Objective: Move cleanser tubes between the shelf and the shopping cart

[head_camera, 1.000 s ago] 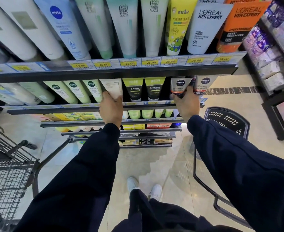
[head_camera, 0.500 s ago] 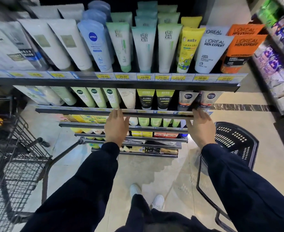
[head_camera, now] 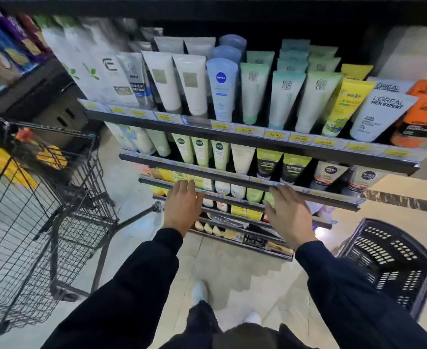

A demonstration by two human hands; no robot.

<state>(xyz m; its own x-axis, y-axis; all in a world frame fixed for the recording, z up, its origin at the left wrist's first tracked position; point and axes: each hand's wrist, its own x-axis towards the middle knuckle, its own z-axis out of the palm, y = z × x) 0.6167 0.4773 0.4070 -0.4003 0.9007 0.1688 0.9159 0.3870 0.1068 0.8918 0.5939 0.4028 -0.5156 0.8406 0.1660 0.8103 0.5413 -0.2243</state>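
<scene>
1. Progress. Neither hand holds a tube, so no transfer is under way at this moment. The cleanser tubes (head_camera: 242,157) stand in rows on the shelf (head_camera: 245,181). The wire shopping cart (head_camera: 38,210) stands at the left of the aisle, well apart from both hands; yellow packages lie in its upper part, and whether any tube lies in it cannot be told. How many tubes have been moved is not shown. Judged from this, the next pick, from the shelf or from the cart, is not yet begun.

2. Left hand (head_camera: 181,206). Arm stretched forward, palm down, fingers straight and slightly spread. The grip is fully open and holds nothing. The fingertips lie at the front edge of a lower shelf, below the pale green tubes; contact cannot be confirmed.

3. Right hand (head_camera: 289,217). Arm stretched forward, palm down, fingers straight and spread. The grip is open and empty. The fingertips reach the front edge of the shelf beneath the black-and-green tubes (head_camera: 280,167).

4. Surroundings. A black plastic basket (head_camera: 389,263) stands on the floor, at the right.
</scene>
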